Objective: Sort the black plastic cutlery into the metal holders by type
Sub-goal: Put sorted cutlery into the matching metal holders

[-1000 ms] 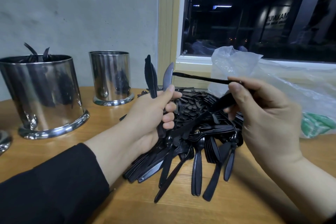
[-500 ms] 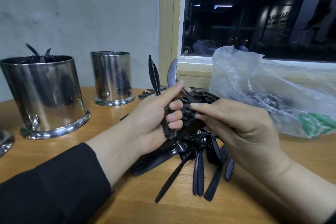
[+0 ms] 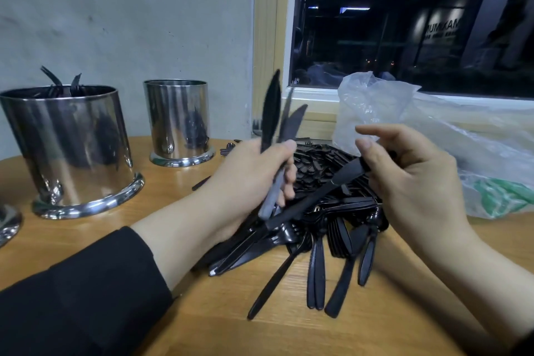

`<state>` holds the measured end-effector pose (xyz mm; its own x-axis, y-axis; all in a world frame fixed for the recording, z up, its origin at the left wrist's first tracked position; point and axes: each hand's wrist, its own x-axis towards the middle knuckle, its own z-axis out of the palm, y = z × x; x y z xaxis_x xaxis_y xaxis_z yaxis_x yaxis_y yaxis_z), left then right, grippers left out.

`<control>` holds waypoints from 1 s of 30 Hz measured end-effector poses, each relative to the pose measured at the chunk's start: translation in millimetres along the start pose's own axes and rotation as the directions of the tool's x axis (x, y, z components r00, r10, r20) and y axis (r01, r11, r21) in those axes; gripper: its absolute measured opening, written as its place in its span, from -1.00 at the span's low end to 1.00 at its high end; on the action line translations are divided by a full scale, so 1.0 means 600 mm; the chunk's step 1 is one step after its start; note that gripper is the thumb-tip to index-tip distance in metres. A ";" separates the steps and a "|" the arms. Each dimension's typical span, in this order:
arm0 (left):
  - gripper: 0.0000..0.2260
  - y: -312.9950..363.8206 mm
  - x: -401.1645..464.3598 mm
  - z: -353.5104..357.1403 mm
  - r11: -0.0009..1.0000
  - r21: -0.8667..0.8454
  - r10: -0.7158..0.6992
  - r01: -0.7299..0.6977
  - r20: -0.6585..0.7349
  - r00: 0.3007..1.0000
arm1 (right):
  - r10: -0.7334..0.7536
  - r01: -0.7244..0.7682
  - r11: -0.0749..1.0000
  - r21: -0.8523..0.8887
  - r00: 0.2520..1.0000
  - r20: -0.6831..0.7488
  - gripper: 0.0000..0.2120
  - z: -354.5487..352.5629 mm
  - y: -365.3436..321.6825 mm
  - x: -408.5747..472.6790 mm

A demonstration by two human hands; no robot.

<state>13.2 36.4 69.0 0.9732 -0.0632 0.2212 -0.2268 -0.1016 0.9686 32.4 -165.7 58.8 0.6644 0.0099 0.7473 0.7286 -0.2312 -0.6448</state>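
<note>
Cutlery pile [image 3: 326, 205]: black plastic forks, knives and other pieces heaped on the table [image 3: 202, 312], centre, between both hands. Large heap; most of the sorting is left, by my reading.

Knives [image 3: 276, 113]: a small bundle, blades up, fanned slightly, gripped by the handles in the left hand [image 3: 254, 179]. Fingers and thumb curl round the bundle. Looks like knives are being collected before a drop into a holder.

One more knife [image 3: 312, 199]: lies slanted above the pile, handle end up at the right hand [image 3: 410, 179], blade end down toward the left wrist. The right hand's curled lower fingers appear to hold the handle end; index finger and thumb are raised and apart. Exact contact is partly hidden.

Large holder [image 3: 69, 150]: left on the table, already carrying some pieces; tips poke above the rim. Type is too dark to tell.

Small holder [image 3: 179, 121]: behind, near the wall; contents not visible from here. A third holder's base [image 3: 8, 222] shows at the far left edge.

Plastic bag [image 3: 433, 141]: crumpled, right of the pile, below the window.
</note>
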 end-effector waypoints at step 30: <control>-0.70 0.007 -0.038 0.032 1.000 -0.005 -0.007 0.011 0.540 0.842 | 0.481 -0.543 0.839 0.043 0.775 0.411 -0.74 0.007 0.008 0.000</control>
<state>-10.6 18.5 65.8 0.7999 -0.5883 0.1187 -0.2154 -0.0969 0.9717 36.6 -162.7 54.8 0.9334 0.2960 0.2029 0.2573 -0.1575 -0.9534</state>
